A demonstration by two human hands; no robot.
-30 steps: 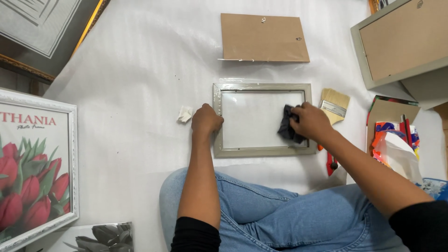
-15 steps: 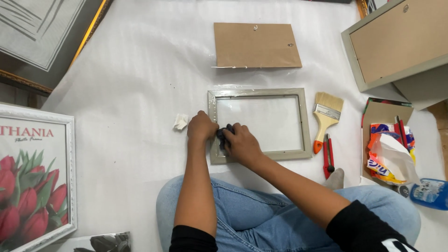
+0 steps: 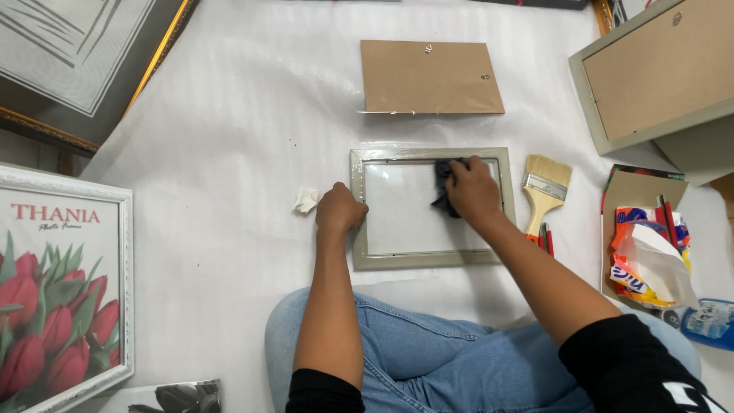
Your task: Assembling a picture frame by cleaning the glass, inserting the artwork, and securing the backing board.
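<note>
**Q:** What lies around you, biggest first?

**Me:** The white sheet (image 3: 229,153) covers the surface under everything. At my left edge stands a white-framed tulip print (image 3: 61,298), and a large gold-edged frame (image 3: 84,61) sits at the top left. At the top right a grey frame (image 3: 650,76) lies face down, showing its brown back. A loose brown backing board (image 3: 430,76) lies above the middle.

**Q:** And what are you working on?

**Me:** The grey picture frame (image 3: 432,260), flat on the sheet just in front of my knees, its glass facing up.

**Q:** What are your 2 hands doing?

**Me:** My left hand (image 3: 340,210) rests on the frame's left edge, fingers curled down on the rail. My right hand (image 3: 472,191) is over the upper right part of the glass, fingers closed on a dark cloth (image 3: 443,187) and pressing it to the pane.

**Q:** Smaller things?

**Me:** On my right, a crumpled plastic bag (image 3: 646,260) lies on an open cardboard box (image 3: 638,187). A blue bottle (image 3: 711,325) is near the right edge. A paintbrush (image 3: 544,191) lies just beside the frame's right rail, with a red-handled tool (image 3: 546,239) touching its handle end. A small crumpled white scrap (image 3: 306,199) lies just left of my left hand.
</note>
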